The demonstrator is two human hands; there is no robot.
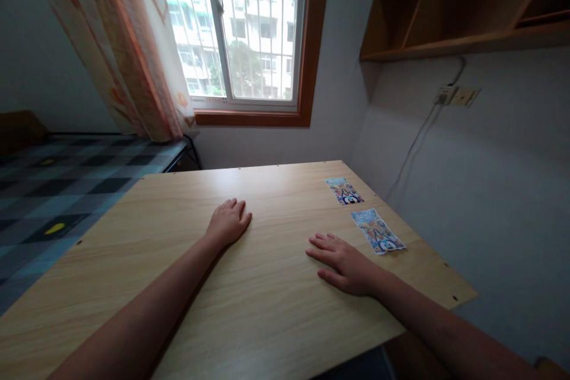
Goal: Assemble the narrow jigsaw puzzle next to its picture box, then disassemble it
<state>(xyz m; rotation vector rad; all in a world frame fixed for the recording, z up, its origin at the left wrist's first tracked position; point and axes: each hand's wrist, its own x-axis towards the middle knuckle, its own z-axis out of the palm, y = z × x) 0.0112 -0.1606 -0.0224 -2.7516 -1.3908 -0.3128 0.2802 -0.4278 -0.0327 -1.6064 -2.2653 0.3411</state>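
My left hand [228,222] rests palm down on the pale wooden table [276,320], left of its middle, with the fingers apart and nothing held. Farther right, my right hand [345,263] lies flat on the wood, fingers spread, also holding nothing. Just beyond it and to the right is a colourful printed sheet [377,231] with slightly uneven edges. A second, similar printed sheet [344,190] lies farther back, near the table's right edge. Neither hand touches the sheets.
A bed with a checked cover [57,184] stands at the left, beside a patterned curtain [129,41]. Behind the table is a window [258,29]. A wooden shelf [445,44] hangs at the upper right, above a wall socket [463,96] with a cable [412,145].
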